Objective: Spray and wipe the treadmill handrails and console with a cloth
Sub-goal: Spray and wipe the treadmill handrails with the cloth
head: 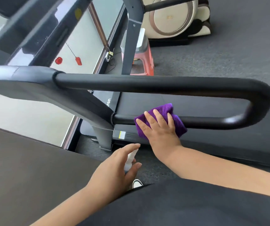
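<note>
The treadmill's black looped handrail (147, 82) runs across the middle of the view, and its lower bar (212, 122) returns to the grey upright. A purple cloth (163, 108) is draped over that lower bar near the upright. My right hand (160, 132) lies flat on the cloth with straight, spread fingers, pressing it to the bar. Lower down, my left hand (114, 170) grips a small white spray bottle (130, 160), with the index finger stretched along its top. The dark console (38, 35) is blurred at the upper left.
The treadmill belt (196, 103) lies under the handrail. A red safety clip (78, 61) hangs from the console. A pink stool (145, 62) and a cream machine (171, 17) stand beyond on grey carpet. My shoe (136, 183) shows below the bottle.
</note>
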`<act>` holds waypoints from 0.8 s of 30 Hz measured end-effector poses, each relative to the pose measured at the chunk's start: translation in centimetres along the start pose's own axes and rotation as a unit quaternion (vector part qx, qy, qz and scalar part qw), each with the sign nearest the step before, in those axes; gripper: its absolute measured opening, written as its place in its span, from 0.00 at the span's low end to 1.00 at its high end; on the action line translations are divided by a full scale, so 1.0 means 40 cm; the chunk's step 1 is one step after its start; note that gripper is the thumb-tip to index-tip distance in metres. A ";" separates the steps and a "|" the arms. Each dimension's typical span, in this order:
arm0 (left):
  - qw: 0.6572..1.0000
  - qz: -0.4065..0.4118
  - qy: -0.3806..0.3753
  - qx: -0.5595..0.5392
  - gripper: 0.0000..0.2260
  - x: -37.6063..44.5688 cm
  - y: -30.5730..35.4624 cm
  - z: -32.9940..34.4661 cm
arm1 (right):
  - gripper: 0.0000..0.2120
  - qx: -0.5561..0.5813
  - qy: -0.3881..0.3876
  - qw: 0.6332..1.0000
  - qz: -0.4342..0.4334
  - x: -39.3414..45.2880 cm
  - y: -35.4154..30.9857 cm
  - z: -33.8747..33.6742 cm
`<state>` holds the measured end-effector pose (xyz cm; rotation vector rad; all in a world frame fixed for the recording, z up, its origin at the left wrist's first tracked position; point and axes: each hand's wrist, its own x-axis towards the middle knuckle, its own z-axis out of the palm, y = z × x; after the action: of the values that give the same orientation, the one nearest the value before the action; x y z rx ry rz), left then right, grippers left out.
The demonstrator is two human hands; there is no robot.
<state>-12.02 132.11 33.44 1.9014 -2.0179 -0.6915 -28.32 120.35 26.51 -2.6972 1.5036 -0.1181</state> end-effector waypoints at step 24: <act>0.984 0.163 -0.040 -0.064 0.24 0.184 -0.116 -0.081 | 0.38 0.240 0.153 0.959 0.013 -0.120 -0.019 -0.034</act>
<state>-7.07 124.29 32.87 1.4475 -2.2043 -0.7972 -30.31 124.83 27.73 -2.3361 1.3491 -0.8177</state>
